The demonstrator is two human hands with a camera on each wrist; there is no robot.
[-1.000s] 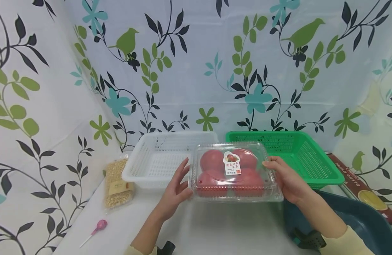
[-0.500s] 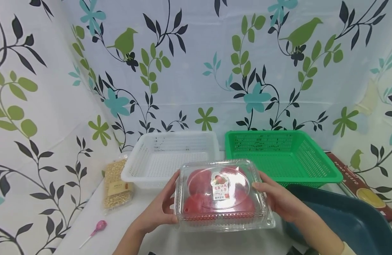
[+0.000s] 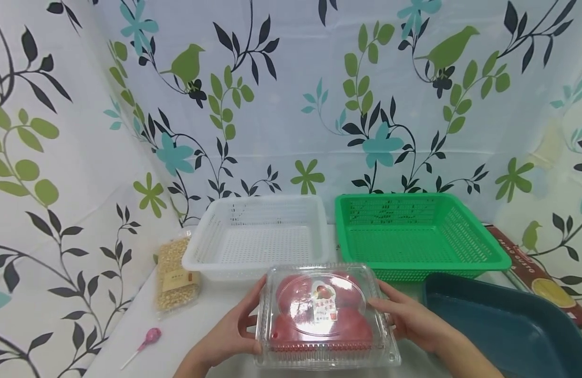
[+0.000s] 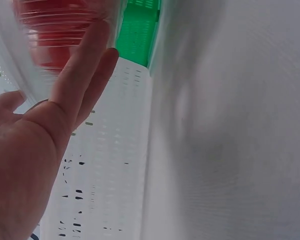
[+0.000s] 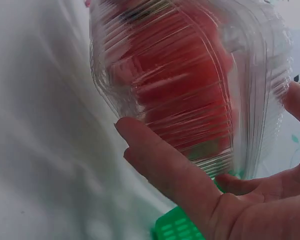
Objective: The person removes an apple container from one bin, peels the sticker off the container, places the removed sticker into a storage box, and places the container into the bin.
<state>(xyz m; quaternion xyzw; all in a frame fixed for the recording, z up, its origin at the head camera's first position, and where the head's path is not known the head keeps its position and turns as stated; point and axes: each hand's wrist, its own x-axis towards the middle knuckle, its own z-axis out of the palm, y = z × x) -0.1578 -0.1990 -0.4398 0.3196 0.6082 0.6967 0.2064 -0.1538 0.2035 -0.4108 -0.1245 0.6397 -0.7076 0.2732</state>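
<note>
A clear plastic clamshell box [image 3: 326, 354] holds several round red fruits [image 3: 291, 328], and an oval-topped paper label [image 3: 324, 304] shows on its lid. My left hand [image 3: 225, 333] grips its left side, thumb at the front corner. In the left wrist view, the fingers [image 4: 82, 70] of that hand reach along the underside. On the opposite side my right hand [image 3: 409, 317] grips the box, thumb at the lid's edge. The right wrist view shows the ribbed box wall [image 5: 190, 100] above that hand's fingers [image 5: 165, 155]. Both wrist views show the box raised over the white tabletop.
Behind the box stand a white basket [image 3: 258, 268] and a green basket [image 3: 414, 274]. A dark blue tray [image 3: 489, 325] lies at the right, beside a brown packet [image 3: 532, 268]. At the left are a bag of yellow kernels [image 3: 177, 278] and a pink lollipop [image 3: 151, 336].
The box has come down and toward me, slightly left, away from the baskets. My left hand, earlier beside it with spread fingers, now grips its side; my right hand has kept its grip.
</note>
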